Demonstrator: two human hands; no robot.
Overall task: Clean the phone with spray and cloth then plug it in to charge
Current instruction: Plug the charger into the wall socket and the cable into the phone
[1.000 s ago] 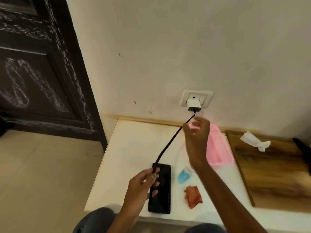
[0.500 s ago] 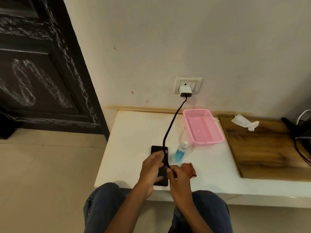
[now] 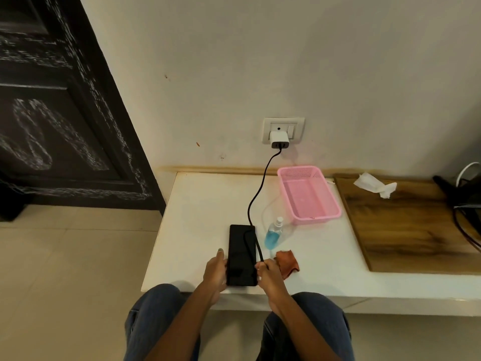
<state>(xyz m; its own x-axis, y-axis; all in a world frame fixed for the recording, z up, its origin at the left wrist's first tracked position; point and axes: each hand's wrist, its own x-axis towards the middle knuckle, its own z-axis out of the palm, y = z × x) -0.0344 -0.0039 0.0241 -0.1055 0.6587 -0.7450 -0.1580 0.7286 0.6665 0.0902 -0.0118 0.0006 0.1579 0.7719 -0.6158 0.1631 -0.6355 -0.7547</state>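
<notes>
So you're on the last step, charging. Your left hand [image 3: 214, 269] grips the flat black glass phone [image 3: 241, 255] by its left edge at the near edge of the white tabletop [image 3: 203, 217]. Your right hand [image 3: 269, 270] pinches the thin black charging cable [image 3: 256, 194], which runs from the white wall charger [image 3: 279, 138]. Next you'll probably need to line the plug up with the port at the near end. The screen looks dark and smudge-free.

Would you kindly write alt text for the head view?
Both hands, left hand and right hand, hold a black phone on a white table; its black cable runs to a wall charger.
</notes>
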